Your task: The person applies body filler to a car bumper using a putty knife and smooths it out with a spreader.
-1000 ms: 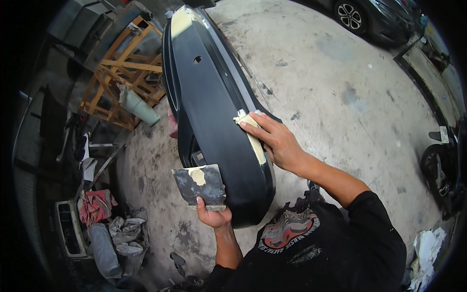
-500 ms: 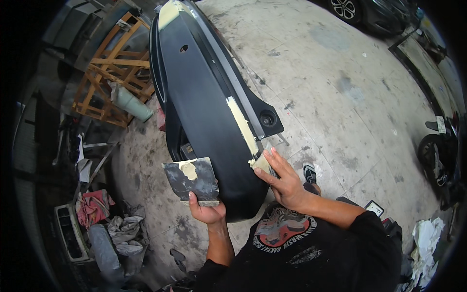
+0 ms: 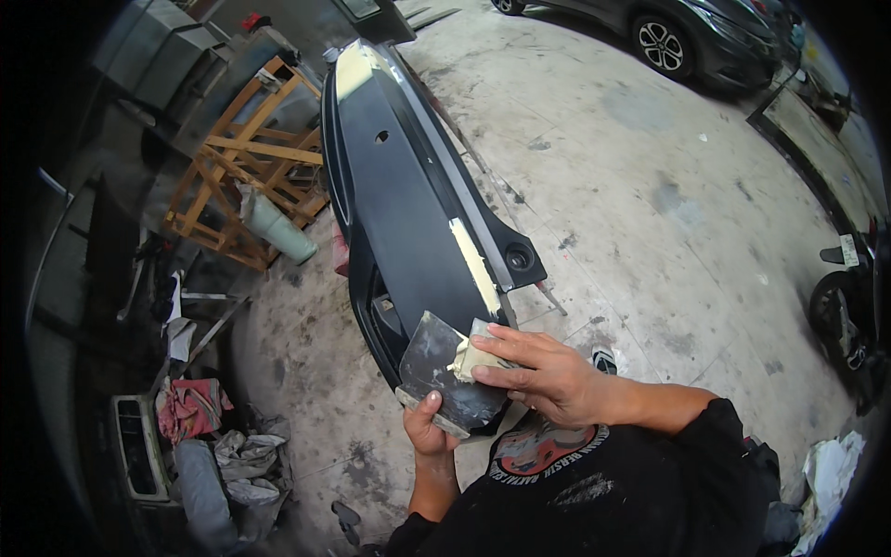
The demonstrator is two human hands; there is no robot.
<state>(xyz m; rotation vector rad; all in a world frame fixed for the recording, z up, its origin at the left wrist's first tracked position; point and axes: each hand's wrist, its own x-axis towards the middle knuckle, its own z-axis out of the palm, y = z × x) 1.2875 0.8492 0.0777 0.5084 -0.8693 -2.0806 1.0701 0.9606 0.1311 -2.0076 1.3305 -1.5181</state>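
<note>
My left hand (image 3: pixel 429 432) grips the lower edge of a dark, smeared putty board (image 3: pixel 432 357), thumb on top. Pinched in my right hand (image 3: pixel 557 376) is a pale putty spreader (image 3: pixel 481 332), pressed against the board's right side. Cream putty (image 3: pixel 460 364) lies where the two meet. Under and beyond both hands stretches a long black car bumper (image 3: pixel 399 204), its near end partly hidden by the board. A cream putty strip (image 3: pixel 475 271) runs along its right edge, and another putty patch (image 3: pixel 355 72) covers the far end.
Left of the bumper stand a wooden frame (image 3: pixel 237 144) and a pale green roll (image 3: pixel 278 227). Red cloth (image 3: pixel 192 408) and grey sheeting (image 3: pixel 246 464) lie at lower left. A dark car (image 3: pixel 705 46) is at far right, a motorcycle wheel (image 3: pixel 835 311) at the right edge.
My right hand has drawn the spreader back from the bumper's putty strip onto the board. The board has moved right and tilted toward it. The view has shifted.
</note>
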